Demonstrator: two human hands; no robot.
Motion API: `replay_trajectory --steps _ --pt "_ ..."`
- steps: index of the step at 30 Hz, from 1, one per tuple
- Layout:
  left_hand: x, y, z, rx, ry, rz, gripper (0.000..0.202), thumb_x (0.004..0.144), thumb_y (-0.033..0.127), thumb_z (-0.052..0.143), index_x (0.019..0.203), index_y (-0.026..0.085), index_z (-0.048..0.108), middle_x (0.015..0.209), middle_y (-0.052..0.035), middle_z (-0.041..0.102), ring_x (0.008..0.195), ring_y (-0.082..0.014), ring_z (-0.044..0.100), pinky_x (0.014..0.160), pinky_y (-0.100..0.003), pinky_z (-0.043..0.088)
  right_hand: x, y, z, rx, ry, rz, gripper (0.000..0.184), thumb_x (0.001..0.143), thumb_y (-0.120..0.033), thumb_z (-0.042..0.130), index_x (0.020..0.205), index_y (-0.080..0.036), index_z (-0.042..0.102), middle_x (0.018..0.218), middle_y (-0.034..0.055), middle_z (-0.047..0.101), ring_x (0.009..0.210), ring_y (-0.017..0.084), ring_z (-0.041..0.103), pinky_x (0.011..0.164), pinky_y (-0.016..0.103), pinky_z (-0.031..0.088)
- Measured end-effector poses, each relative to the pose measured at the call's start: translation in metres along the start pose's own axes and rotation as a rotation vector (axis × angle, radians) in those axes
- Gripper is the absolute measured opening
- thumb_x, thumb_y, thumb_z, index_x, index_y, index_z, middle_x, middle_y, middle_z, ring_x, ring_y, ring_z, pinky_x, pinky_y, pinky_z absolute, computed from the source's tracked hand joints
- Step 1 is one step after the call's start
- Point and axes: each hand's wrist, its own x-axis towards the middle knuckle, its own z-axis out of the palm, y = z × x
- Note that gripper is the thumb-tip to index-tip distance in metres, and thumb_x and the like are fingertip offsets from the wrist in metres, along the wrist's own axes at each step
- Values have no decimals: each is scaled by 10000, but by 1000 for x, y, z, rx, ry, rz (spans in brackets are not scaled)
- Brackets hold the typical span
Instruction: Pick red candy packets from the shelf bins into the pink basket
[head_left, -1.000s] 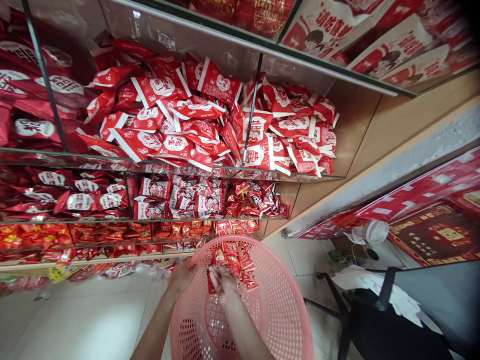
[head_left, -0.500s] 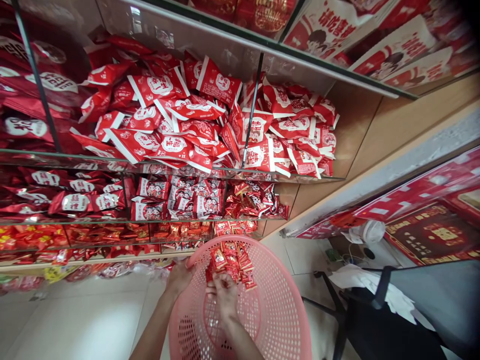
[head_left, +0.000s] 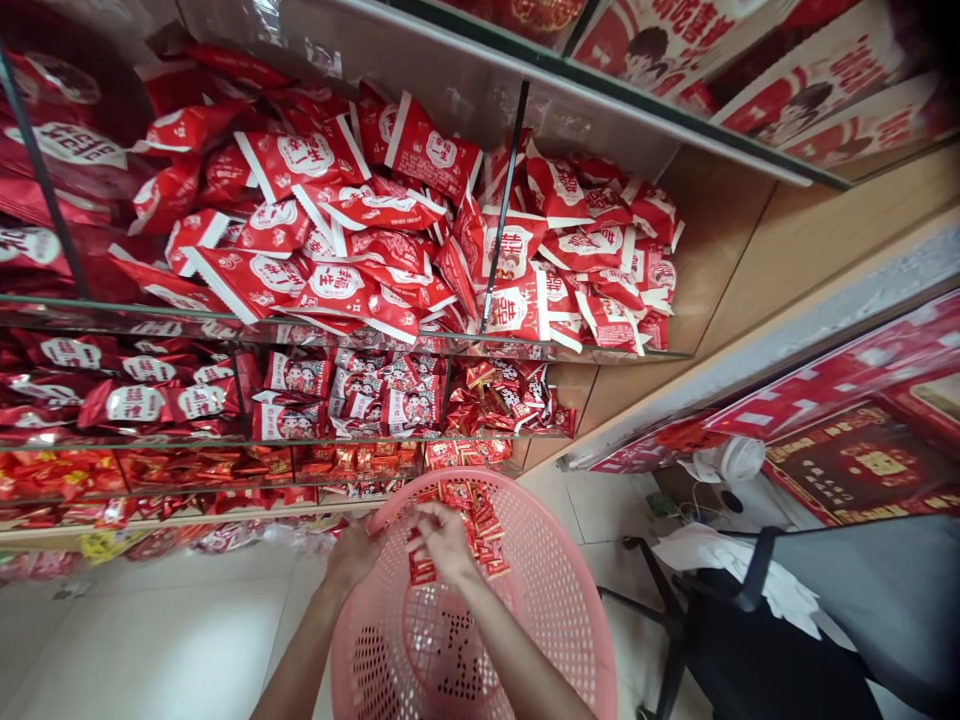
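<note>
A pink plastic basket (head_left: 555, 540) with a perforated wall stands below the shelves. My left hand (head_left: 354, 552) is closed on its left rim. Small red wrapped candies (head_left: 480, 520) lie in the far part of the basket, partly covered by my right hand. My right hand (head_left: 441, 542) hovers over the basket's far left side, close to the rim. Its fingers are slightly bent and apart, and I see nothing held in them.
Glass-fronted shelves hold red packets (head_left: 337, 285), with smaller packets (head_left: 292, 390) and candies on the tiers below. A black office chair (head_left: 750, 640) with a white cloth stands right of the basket. Red boxes (head_left: 862, 460) lean at the right wall.
My right hand has risen from the candies toward the basket's far left rim, and its fingers have spread. My left hand stays on the rim. The camera view has shifted slightly.
</note>
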Motion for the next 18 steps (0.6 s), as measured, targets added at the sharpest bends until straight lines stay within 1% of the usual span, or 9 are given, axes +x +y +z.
replay_trajectory --steps 1,2,3,5,7,9,12,15,18 --pt "0 1 0 5 -4 -1 279 761 319 487 900 172 678 846 -68 723 851 -227 649 672 -269 466 8 -9 -10 -94 31 -59 265 741 -334 503 928 -171 597 814 28 647 467 115 595 416 225 443" --pt "-1 1 0 15 -9 -3 273 764 313 483 893 171 677 854 -72 723 857 -229 649 673 -269 466 19 -19 -21 -213 95 -127 238 758 -311 472 891 -167 607 779 26 649 510 125 609 449 226 450" --pt "-1 2 -1 27 -17 -3 270 768 309 478 888 171 676 861 -75 723 865 -230 648 676 -268 465 31 -28 -30 -350 206 -193 220 765 -286 457 866 -170 615 748 20 652 558 134 619 508 236 468" --pt "-2 4 -2 52 -32 -1 267 776 307 470 888 175 673 880 -73 722 886 -230 645 684 -264 463 57 -43 -45 -431 318 -222 173 739 -257 508 841 -172 619 807 41 668 721 163 636 663 266 481" --pt "-2 5 -3 73 -34 3 260 781 296 469 901 183 670 912 -61 719 904 -223 641 699 -256 460 78 -50 -52 -471 392 -204 124 694 -269 591 769 -173 618 824 71 673 819 203 625 734 296 461" --pt "-1 6 -3 93 -23 -11 254 780 271 473 928 188 663 934 -49 716 895 -212 641 708 -250 455 92 -52 -50 -502 449 -168 148 637 -297 673 630 -181 581 776 98 668 860 243 609 732 316 447" --pt "-1 7 -4 102 -39 -41 257 791 257 466 945 180 657 894 -45 715 832 -197 648 677 -245 449 102 -49 -38 -520 511 -126 319 559 -288 744 466 -207 450 715 114 648 922 271 578 725 319 429" --pt "-1 8 -3 98 -49 -53 249 801 260 461 915 168 663 835 -50 714 784 -191 647 646 -244 444 105 -46 -29 -516 545 -122 402 528 -237 749 430 -223 359 720 108 635 982 276 540 761 333 402" --pt "-1 9 -3 88 -54 -51 238 802 265 466 877 173 672 802 -46 712 769 -189 646 626 -242 439 106 -45 -29 -484 546 -136 430 506 -204 747 423 -230 326 685 86 617 967 264 530 754 329 388"
